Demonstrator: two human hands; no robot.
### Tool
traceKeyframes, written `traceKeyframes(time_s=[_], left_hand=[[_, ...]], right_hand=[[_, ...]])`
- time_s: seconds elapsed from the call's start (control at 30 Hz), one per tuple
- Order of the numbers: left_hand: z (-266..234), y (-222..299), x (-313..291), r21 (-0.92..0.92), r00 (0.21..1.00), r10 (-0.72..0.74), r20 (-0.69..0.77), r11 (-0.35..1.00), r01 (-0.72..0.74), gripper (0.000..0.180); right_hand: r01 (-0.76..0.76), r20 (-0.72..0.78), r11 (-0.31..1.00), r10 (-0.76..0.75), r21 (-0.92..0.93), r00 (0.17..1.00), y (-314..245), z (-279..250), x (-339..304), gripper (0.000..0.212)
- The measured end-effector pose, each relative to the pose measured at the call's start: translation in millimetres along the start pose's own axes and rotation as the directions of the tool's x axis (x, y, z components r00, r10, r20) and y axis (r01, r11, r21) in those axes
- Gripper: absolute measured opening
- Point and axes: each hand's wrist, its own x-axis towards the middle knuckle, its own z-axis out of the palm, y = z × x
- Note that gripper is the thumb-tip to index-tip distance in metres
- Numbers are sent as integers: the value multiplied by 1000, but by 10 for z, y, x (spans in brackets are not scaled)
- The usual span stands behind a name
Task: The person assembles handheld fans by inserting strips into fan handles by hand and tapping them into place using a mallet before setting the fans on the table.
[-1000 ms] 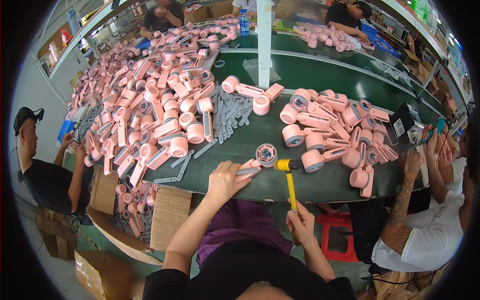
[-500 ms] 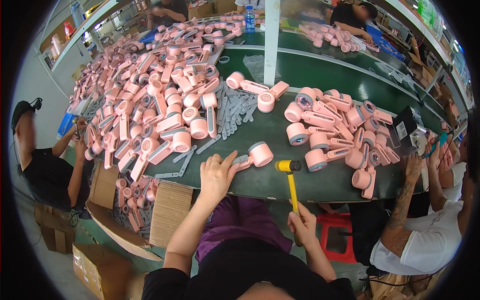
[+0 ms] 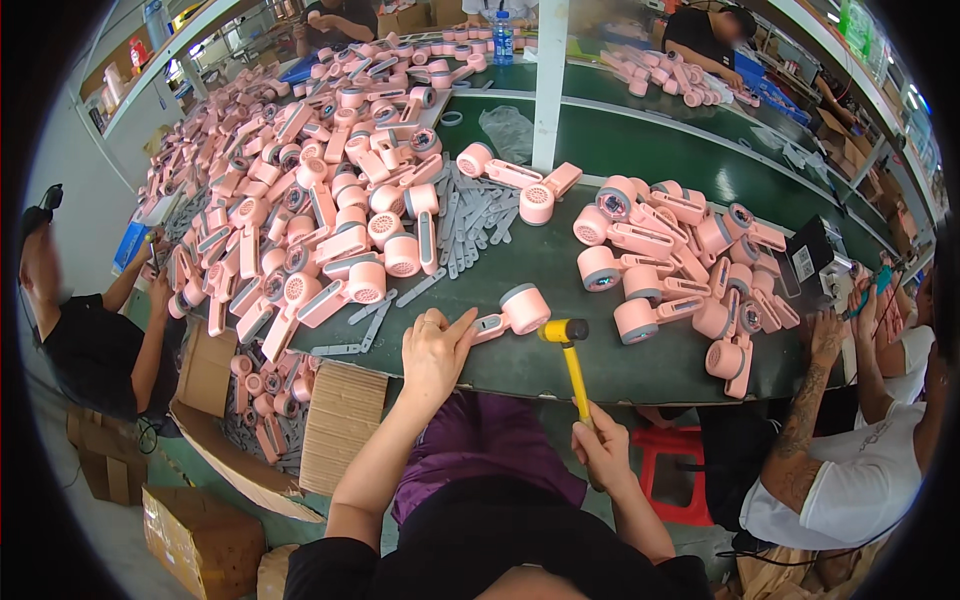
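My left hand (image 3: 436, 352) is closed at the handle end of a pink handheld fan (image 3: 525, 308), which lies near the front edge of the dark green table (image 3: 560, 258). A grey strip shows in the fan's handle; its round head points away to the right. In my right hand (image 3: 604, 448) is a yellow hammer (image 3: 576, 382) with a black-ended head, gripped by its handle. The hammer's head is raised just right of the fan's head, and whether they touch I cannot tell. Loose grey strips (image 3: 466, 225) are scattered beyond my left hand.
A large heap of pink fans (image 3: 300, 220) covers the table's left side; a smaller pile (image 3: 660, 250) lies right. An open cardboard box (image 3: 342, 425) stands below the left edge. A white post (image 3: 549, 90) rises behind. Co-workers sit left and right, near a red stool (image 3: 668, 475).
The hammer's head has shifted left, closer to the fan. My left fingers have drawn back slightly, leaving more of the fan's handle showing.
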Motion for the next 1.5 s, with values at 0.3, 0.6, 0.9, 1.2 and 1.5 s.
traceKeyframes(time_s=[0.3, 0.6, 0.9, 1.2, 1.5], left_hand=[[70, -27, 20, -51, 997, -72, -11, 996, 71, 22], [237, -182, -7, -491, 970, -210, 121, 837, 243, 19], [299, -240, 10, -546, 956, -258, 137, 786, 290, 19], [30, -277, -78, -374, 992, -111, 56, 919, 124, 26], [231, -373, -161, -490, 984, -179, 19, 856, 165, 24]], right_hand=[[194, 76, 880, -179, -433, 981, -224, 143, 457, 40], [309, 146, 776, -275, -550, 950, -431, 157, 581, 39], [227, 168, 749, -156, -622, 973, -495, 195, 577, 40], [370, 250, 710, -273, -600, 929, -443, 403, 402, 40], [397, 230, 761, -323, -513, 918, -516, 551, 389, 36]])
